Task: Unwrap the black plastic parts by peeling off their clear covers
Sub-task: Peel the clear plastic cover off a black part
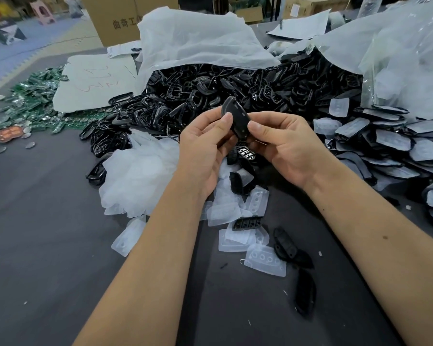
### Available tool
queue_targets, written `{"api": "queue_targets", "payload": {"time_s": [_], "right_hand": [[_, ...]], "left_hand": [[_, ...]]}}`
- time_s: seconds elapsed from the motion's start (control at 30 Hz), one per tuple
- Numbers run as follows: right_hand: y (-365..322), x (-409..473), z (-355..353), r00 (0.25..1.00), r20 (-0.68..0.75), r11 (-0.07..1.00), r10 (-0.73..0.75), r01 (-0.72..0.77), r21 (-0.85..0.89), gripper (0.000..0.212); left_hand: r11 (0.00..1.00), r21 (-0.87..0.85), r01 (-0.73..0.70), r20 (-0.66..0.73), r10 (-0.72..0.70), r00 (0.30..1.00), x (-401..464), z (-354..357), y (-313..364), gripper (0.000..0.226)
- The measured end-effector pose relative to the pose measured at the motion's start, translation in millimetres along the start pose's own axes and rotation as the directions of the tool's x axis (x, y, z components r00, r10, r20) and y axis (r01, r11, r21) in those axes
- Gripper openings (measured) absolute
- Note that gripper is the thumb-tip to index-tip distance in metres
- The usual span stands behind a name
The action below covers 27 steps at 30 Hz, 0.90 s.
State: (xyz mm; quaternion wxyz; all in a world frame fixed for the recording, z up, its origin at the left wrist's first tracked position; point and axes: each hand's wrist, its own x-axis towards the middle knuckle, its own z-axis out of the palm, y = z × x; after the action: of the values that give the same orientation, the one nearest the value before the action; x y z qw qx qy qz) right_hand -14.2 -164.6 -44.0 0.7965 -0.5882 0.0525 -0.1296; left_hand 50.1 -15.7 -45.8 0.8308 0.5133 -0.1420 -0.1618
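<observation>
i have one black plastic part (234,119), a rounded oval shell, held up between both hands above the middle of the tabletop (48,221). my left hand (205,146) pinches its near left edge with the thumb on top, and my right hand (283,143) pinches the lower right end, thumb pressed on the face. both grips are narrow and closed on that same part. i cannot tell whether a clear cover is on it at this point; the surface reads dark and matte with a couple of faint marks.

what worries me most is the grip itself. the part is small and smooth, and if my thumbs slide while i pick for a film edge, it could pop out and drop into the peeled clear covers (238,236) and loose bare shells (285,245) lying just below. there it would mix with finished pieces and i would lose track of which are done.

a second risk, as i judge it: the wrapped parts (390,143) stacked to the right sit close to the big heap of black frames (210,88) spilling from the white bag (198,38), so a careless toss could land a part in the wrong pile. a film that tears could also leave a scrap stuck on.
</observation>
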Motion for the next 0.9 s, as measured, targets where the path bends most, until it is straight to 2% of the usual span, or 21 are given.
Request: {"api": "queue_targets", "payload": {"time_s": [0.17, 0.3, 0.43, 0.53, 0.73, 0.9], "right_hand": [[0, 0, 0, 0.998, 0.036, 0.999, 0.043, -0.043, -0.008, 0.02], [3, 1, 5, 0.998, -0.049, 0.995, 0.037, -0.033, 0.093, 0.027], [1, 2, 1, 0.998, -0.064, 0.992, 0.026, -0.018, 0.126, 0.029], [0, 1, 0, 0.998, -0.055, 0.997, -0.012, 0.016, 0.077, 0.03], [-8, 0, -8, 0.998, 0.045, 0.998, -0.035, 0.033, 0.048, 0.03], [-6, -2, -7, 0.995, 0.04, 0.988, -0.092, 0.096, -0.122, 0.029]], "left_hand": [[0.999, 0.038, -0.034, -0.011, 0.035, 0.999, 1, -2, 1, 0.019], [0.992, 0.125, -0.026, 0.0, 0.027, 1.0, 2, -4, 0, 0.018], [0.991, 0.121, -0.05, 0.011, 0.049, 0.999, 0, -3, -5, 0.018], [0.992, 0.112, -0.06, 0.008, 0.059, 0.998, 1, -4, -5, 0.024], [0.998, 0.028, -0.052, 0.124, 0.049, 0.991, 3, -7, 0, 0.028], [0.998, 0.055, -0.015, 0.099, 0.01, 0.995, 2, -7, 0, 0.032]]}}
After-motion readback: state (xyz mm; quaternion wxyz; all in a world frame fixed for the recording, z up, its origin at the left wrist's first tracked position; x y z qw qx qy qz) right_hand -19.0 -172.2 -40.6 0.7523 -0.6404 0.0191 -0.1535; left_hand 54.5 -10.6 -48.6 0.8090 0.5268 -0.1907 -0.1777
